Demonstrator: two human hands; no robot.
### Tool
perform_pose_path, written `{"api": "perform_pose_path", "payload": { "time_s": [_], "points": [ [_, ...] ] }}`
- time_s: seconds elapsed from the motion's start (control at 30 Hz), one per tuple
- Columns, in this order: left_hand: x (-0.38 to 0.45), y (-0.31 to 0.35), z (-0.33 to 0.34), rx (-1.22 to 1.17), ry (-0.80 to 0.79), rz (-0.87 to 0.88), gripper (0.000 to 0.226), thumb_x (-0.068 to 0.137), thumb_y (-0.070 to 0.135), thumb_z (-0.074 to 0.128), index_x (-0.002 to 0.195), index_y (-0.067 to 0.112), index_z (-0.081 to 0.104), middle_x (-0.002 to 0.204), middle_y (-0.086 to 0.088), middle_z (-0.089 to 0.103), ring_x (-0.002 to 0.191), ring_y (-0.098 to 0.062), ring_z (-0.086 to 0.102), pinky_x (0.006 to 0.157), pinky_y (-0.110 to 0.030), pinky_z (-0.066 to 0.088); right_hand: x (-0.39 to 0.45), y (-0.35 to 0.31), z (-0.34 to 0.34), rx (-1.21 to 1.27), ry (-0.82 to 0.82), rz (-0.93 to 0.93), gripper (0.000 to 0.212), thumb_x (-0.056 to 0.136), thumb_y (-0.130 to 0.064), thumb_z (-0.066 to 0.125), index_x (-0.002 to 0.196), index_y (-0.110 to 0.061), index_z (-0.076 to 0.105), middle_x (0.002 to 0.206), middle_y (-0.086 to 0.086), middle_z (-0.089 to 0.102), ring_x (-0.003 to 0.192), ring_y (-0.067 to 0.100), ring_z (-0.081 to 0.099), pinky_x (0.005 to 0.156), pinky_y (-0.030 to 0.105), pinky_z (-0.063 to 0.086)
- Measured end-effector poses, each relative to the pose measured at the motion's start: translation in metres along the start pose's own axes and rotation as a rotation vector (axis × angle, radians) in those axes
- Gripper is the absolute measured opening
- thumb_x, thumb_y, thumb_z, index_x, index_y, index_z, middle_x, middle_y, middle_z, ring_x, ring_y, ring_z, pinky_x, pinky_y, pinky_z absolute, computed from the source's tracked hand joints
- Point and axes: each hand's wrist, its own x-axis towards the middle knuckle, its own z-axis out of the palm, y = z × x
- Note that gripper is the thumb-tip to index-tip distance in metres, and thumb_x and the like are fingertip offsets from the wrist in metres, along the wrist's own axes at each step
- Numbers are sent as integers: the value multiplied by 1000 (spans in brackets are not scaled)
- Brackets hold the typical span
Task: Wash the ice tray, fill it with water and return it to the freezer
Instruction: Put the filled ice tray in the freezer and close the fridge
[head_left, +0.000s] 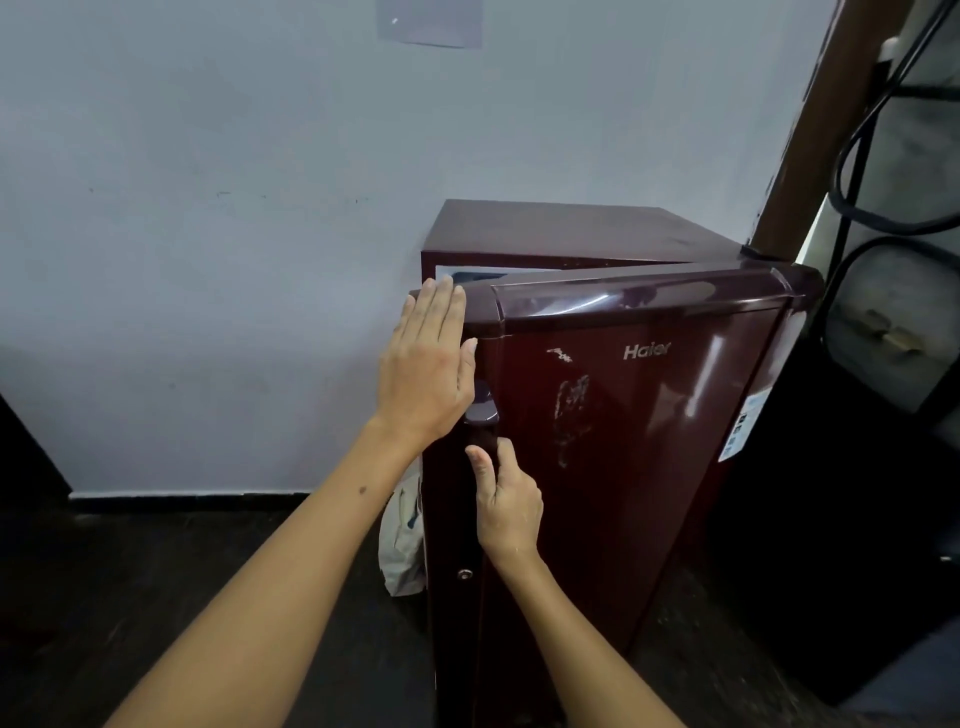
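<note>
- Left hand (427, 364) spread flat and open, fingers together, pressed against the upper left corner of the fridge door (623, 441), thumb lying along the door's front face.
- Right hand (506, 499) just below the left, curled around the door handle (483, 415) on the door's left edge, thumb up and fingers hooked behind it.
- Both bare forearms reached in from the bottom of the frame and met at that edge.
- Door stood slightly ajar, a pale strip of interior visible above the left hand's fingertips, behind the door's top edge.
- Maroon single-door fridge (561, 228) marked "Haier" to the right of both hands, with scuffed patches on its glossy front right of the right hand.
- Round keyhole (464, 573) set in the door edge below the right hand.
- Ice tray not seen anywhere; whether it lay inside could not be told.
- Pale bag (402, 551) wedged beside the fridge, under the left forearm.
- Blue-grey wall (208, 234) behind and left of the hands, dark floor (156, 571) beneath the arms.
- Black cables (862, 171) hung far to the right of the hands.
</note>
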Motion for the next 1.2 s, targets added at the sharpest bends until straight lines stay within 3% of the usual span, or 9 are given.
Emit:
{"api": "perform_pose_path", "payload": {
  "time_s": [0.13,0.33,0.63,0.83,1.07,1.2],
  "points": [
    [13,-17,14,-27,-23,-1,56,96,29,30,142,-1,39,150,-19,36,141,-32,30,118,-43,21,19,-1,15,-17,5,7,82,74,-76,15,105,-12,54,46,-10,37,38,5,37,47,20,34],
    [30,-33,31,-55,-49,-20,59,94,33,29,142,-1,38,151,-19,35,142,-33,28,117,-42,22,42,0,35,-17,-1,22,87,76,-76,16,115,-8,55,48,-11,39,42,3,39,56,33,47],
    [51,-52,54,-98,-92,-37,63,93,35,26,143,-2,34,152,-19,31,144,-33,24,118,-43,21,71,2,55,29,-7,60,97,73,-82,17,124,-8,54,54,-12,45,54,9,47,58,33,45],
    [62,-61,64,-118,-112,-36,59,96,30,35,146,0,30,155,-16,25,146,-30,18,119,-42,20,87,5,61,39,-27,97,60,92,-56,42,127,-9,53,58,-9,49,58,10,52,60,27,40],
    [69,-68,68,-117,-135,-17,58,99,26,41,148,1,24,158,-13,19,147,-27,11,119,-39,18,99,11,66,115,-40,110,56,93,-53,46,114,-2,58,58,-12,47,50,3,44,49,15,32],
    [70,-72,72,-121,-134,-13,59,98,28,40,148,1,25,158,-14,19,147,-28,12,120,-40,17,102,13,66,118,-60,115,55,94,-51,47,124,-7,56,67,-9,53,60,4,49,53,13,34]
  ]
}}
